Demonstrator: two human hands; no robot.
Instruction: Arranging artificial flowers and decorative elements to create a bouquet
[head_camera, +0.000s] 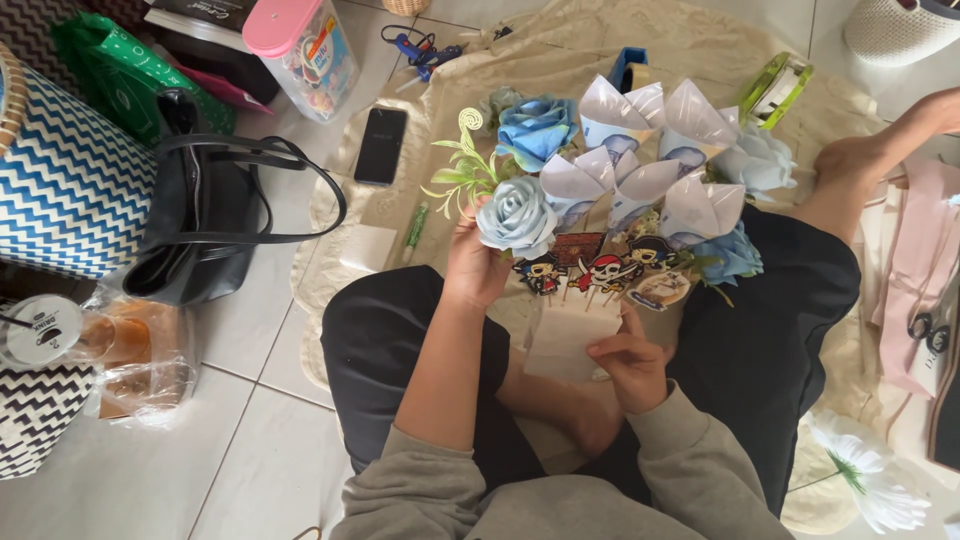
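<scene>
Left hand (475, 265) grips a pale blue rose (518, 218) at the bouquet's (625, 195) edge; right hand (628, 362) pinches the wrap (570, 335) below. Better to seat the rose snugly, keeping the wrap steady.

Left hand (472, 268) raised, fingers curled shut; right hand (632, 362) lower, closed.

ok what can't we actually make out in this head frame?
Head view only:
- Left hand: fingertips hidden behind the pale blue rose.
- Right hand: what it pinches on the white wrap is covered by its own fingers.
- Pirate toppers: sticks vanish into the wrap.
- White flower: cut off near the right edge.
</scene>
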